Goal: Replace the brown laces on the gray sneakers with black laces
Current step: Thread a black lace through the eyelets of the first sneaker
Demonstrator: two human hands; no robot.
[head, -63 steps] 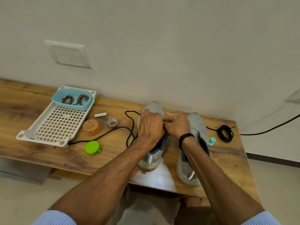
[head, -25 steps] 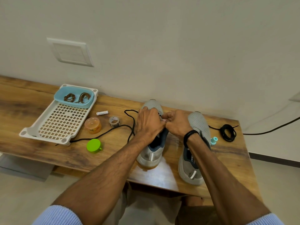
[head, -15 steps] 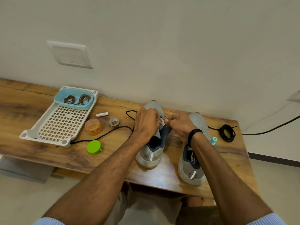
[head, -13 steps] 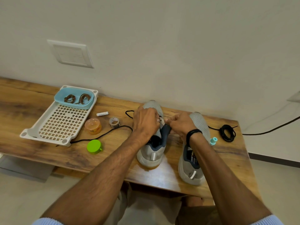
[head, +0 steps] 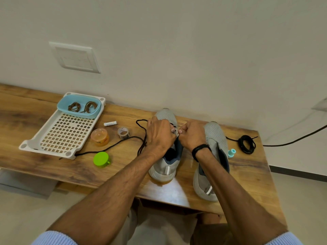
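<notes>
Two gray sneakers stand heel toward me on the wooden table. My left hand point(head: 160, 135) curls over the lacing area of the left sneaker point(head: 166, 167), gripping it. My right hand point(head: 192, 134) pinches something small at the same shoe's eyelets, beside the right sneaker point(head: 215, 138); the fingertips hide what it is. A black lace point(head: 113, 146) trails from under my left hand across the table to the left. A coiled black lace point(head: 246, 144) lies at the far right. Brown laces point(head: 82, 106) lie in a light blue tub point(head: 79, 113).
A white perforated tray point(head: 65, 133) holds the blue tub at the left. An orange jar point(head: 100, 137), a tape roll point(head: 123, 132), a small white tube point(head: 110, 123), a green lid point(head: 101, 159) and a teal spool point(head: 231, 153) lie around. The wall is close behind; a black cable point(head: 297, 139) runs off right.
Both hands stay on the left sneaker's lacing; my left hand has shifted a little left and the right hand's pinch has drawn slightly apart. The black lace loop moved slightly.
</notes>
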